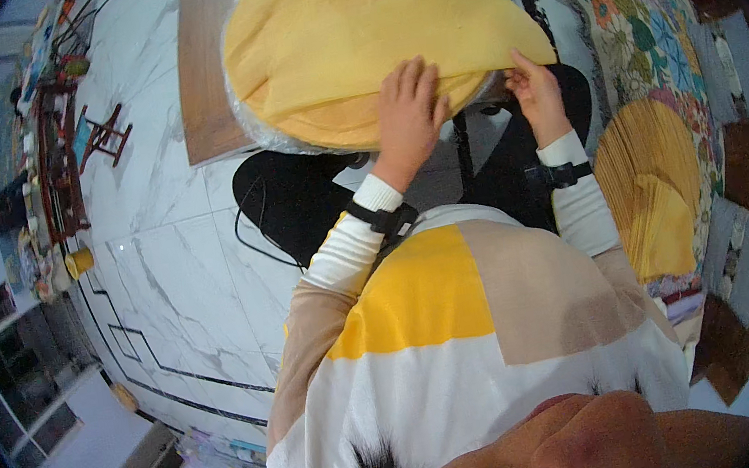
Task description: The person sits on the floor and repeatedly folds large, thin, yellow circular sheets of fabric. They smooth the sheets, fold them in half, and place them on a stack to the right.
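A large yellow cloth [384,29] lies over a round, padded-looking form in front of me, with clear plastic wrap [256,130] around its lower left rim. Its front edge is folded, and a more orange layer [326,124] shows beneath. My left hand [410,114] rests on the cloth near that fold, fingers spread and pointing away from me. At the cloth's right corner, my right hand [533,89] pinches the edge between thumb and forefinger.
A brown board [206,93] lies under the round form. To my right, pleated yellow cloth pieces [649,158] rest on a floral cover [643,18]. A folding stool [102,137] stands on the marble-patterned floor at left; a person [3,209] is farther off.
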`<state>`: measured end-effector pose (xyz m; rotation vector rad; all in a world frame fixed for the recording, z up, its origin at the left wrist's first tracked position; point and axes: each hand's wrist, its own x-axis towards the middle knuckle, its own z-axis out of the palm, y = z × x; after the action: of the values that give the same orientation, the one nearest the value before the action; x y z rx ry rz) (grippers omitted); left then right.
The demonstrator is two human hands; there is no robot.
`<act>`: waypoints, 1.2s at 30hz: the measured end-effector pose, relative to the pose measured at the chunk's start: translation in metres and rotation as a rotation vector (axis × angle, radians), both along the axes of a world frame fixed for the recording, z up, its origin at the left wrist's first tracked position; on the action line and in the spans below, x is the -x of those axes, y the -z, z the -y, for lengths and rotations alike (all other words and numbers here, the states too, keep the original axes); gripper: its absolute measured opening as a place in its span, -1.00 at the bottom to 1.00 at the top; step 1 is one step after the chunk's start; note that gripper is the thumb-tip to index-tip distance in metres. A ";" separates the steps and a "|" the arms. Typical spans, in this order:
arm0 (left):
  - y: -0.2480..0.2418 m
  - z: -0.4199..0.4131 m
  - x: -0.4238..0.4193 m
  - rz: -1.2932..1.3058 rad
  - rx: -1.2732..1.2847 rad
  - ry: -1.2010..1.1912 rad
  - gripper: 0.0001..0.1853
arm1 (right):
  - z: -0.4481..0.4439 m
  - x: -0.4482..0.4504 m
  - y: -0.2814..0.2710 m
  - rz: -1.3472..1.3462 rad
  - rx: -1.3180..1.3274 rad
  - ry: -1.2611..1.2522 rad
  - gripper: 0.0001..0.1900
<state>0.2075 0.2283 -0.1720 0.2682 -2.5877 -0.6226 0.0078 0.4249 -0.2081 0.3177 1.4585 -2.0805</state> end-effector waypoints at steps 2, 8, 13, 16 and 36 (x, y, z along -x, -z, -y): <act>0.002 -0.007 0.002 0.022 0.029 0.018 -0.35 | 0.021 0.014 -0.020 -0.212 -0.059 0.139 -0.72; 0.014 -0.034 0.002 -0.084 0.046 0.003 -0.39 | 0.117 -0.014 -0.108 -1.352 -0.623 -0.031 -0.78; 0.024 -0.019 -0.026 0.035 -0.038 0.104 -0.62 | 0.202 -0.100 -0.079 -2.072 -0.336 -0.612 -0.83; 0.017 0.012 -0.064 0.262 -0.031 0.289 -0.66 | 0.216 -0.118 -0.053 -2.092 -0.362 -0.894 -0.86; -0.017 0.129 -0.116 -0.017 0.227 -0.078 -0.68 | 0.183 -0.126 -0.026 -1.851 -0.530 -0.781 -0.43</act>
<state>0.3238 0.0994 -0.1553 0.2858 -2.5887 -0.2986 0.1338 0.2422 -0.1819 -2.1099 2.2891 -0.8862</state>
